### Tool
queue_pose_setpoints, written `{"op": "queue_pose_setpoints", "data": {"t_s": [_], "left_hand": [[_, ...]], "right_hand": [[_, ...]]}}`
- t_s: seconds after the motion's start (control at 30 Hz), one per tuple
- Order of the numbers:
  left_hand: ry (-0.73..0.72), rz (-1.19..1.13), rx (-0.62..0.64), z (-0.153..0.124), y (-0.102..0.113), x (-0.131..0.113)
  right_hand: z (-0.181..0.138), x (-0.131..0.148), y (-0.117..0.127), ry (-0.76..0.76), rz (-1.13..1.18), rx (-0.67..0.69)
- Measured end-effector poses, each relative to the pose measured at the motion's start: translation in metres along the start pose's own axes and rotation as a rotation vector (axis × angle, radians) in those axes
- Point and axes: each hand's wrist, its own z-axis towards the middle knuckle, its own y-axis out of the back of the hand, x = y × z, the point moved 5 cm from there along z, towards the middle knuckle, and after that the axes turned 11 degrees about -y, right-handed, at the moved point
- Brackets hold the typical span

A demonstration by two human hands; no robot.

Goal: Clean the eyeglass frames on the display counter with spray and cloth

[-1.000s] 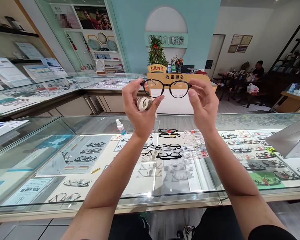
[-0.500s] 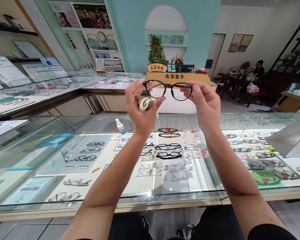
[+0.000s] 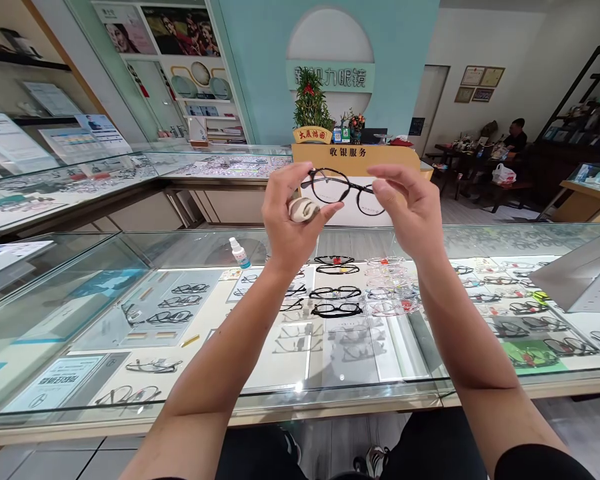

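A pair of black-rimmed eyeglasses [image 3: 355,187] is held up above the glass counter, tilted down toward the right. My left hand [image 3: 291,227] pinches its left end with the fingers. Tucked in that same palm is a crumpled whitish cloth [image 3: 303,209]. My right hand [image 3: 411,210] is beside the right lens, thumb and forefinger apart; the thumb overlaps the outer edge of the rim, and whether it touches is unclear. Several black eyeglasses [image 3: 336,309] lie in rows below my hands. A small white spray bottle [image 3: 240,253] stands left of my forearm.
The glass display counter [image 3: 370,393] runs across in front of me. More frames lie to the right, near a white folded stand [image 3: 593,280]. A yellow-topped cashier desk [image 3: 395,157] stands beyond. At the back right a person [image 3: 517,139] sits at a table.
The eyeglasses have gone from level to tilted, right side lower, and shifted slightly right with my left hand. My right hand's fingers have come off the right side and spread.
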Motion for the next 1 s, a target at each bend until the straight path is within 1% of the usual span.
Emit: {"op": "queue_pose_setpoints", "data": {"t_s": [0.1,0.23,0.3,0.4,0.5,0.63,0.7,0.83,1.0], "left_hand": [[-0.032,0.052,0.088,0.002,-0.002,-0.003],[-0.074,0.045,0.156,0.004,-0.002,-0.009],[-0.066,0.009,0.184,0.003,-0.003,-0.011],[-0.012,-0.064,0.225,0.000,-0.006,-0.011],[0.005,-0.141,0.233,-0.002,-0.009,-0.009],[0.001,-0.277,0.202,-0.002,-0.010,-0.006],[0.013,-0.291,0.212,-0.002,-0.010,-0.005],[0.031,-0.240,0.236,-0.003,-0.011,-0.006],[0.060,-0.204,0.243,-0.005,-0.013,-0.008]], "right_hand": [[0.000,0.001,-0.001,0.012,0.002,0.101],[0.002,-0.002,-0.001,0.013,0.050,0.202],[0.003,-0.004,-0.002,-0.004,0.063,0.244],[0.004,-0.006,-0.004,-0.046,0.096,0.293],[0.004,-0.010,-0.007,-0.120,0.180,0.348],[0.003,-0.016,-0.012,-0.230,0.281,0.433],[0.003,-0.017,-0.013,-0.258,0.295,0.453],[0.003,-0.015,-0.014,-0.265,0.317,0.471],[0.004,-0.016,-0.016,-0.248,0.325,0.411]]}}
